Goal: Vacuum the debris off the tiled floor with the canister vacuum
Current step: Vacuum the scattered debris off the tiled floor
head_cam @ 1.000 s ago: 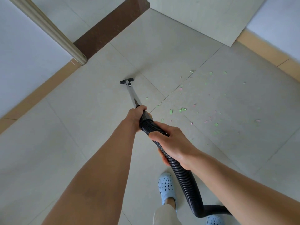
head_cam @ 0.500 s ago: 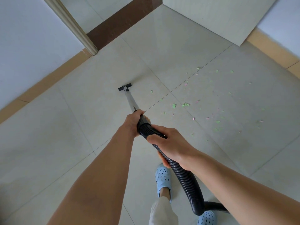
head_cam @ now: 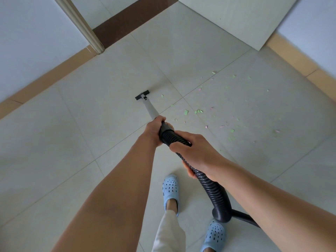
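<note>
From the head view, the left hand (head_cam: pixel 154 130) is wrapped around the top of the grey wand (head_cam: pixel 151 110), and the right hand (head_cam: pixel 195 153) just behind it is closed around the black ribbed hose (head_cam: pixel 216 191). The black floor nozzle (head_cam: pixel 142 95) sits on the tiled floor (head_cam: pixel 91 124) well ahead of the left hand. Green and pink debris (head_cam: pixel 200 111) lies scattered ahead and to the right of both hands.

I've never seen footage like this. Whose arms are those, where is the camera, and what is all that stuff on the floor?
There is no machine here: a person wears a camera on the head, looking forward and down, so you see their own two bare arms. The left hand grips the top of the grey wand, and the right hand holds the black ribbed hose just behind it. The wand ends in a small black nozzle resting on the pale tiled floor. To the right of the nozzle lie scattered green and pink paper scraps, not yet sucked up. Below are the person's light blue clogs. The vacuum's canister itself is out of view.
</note>
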